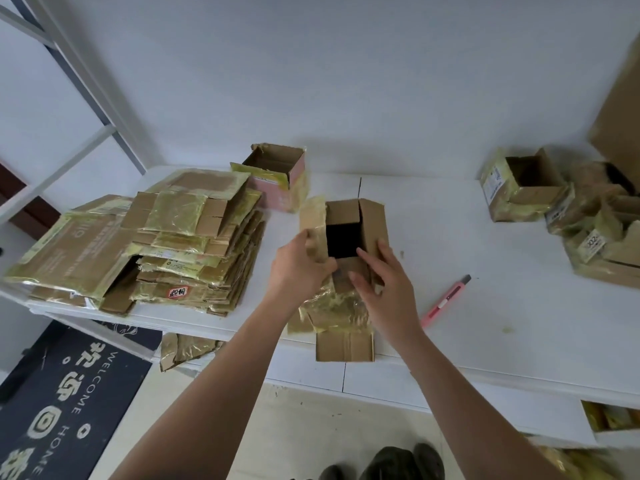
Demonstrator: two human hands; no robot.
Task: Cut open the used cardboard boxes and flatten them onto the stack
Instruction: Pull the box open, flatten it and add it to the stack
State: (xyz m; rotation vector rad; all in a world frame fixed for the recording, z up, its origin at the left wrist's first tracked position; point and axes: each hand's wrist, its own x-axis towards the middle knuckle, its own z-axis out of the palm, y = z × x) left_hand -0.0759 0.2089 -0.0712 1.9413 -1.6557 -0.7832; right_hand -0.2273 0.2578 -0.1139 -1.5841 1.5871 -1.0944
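Dark shoes (391, 464) cut off below; box (349, 223) interior black.

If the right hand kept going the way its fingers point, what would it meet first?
The right hand already touches the cardboard box; its fingers point up and left into the box's open top. Going on, it would likely enter the dark opening and meet the left flap held by the left hand. Depth is unclear.

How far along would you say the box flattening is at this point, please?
Well underway, it seems. A tall stack of flattened boxes sits at the table's left. In hand: the left hand grips a flap of an open box while the right hand rests on it, the pink cutter lying aside. Left: a pink box behind and a pile of uncut boxes at right.
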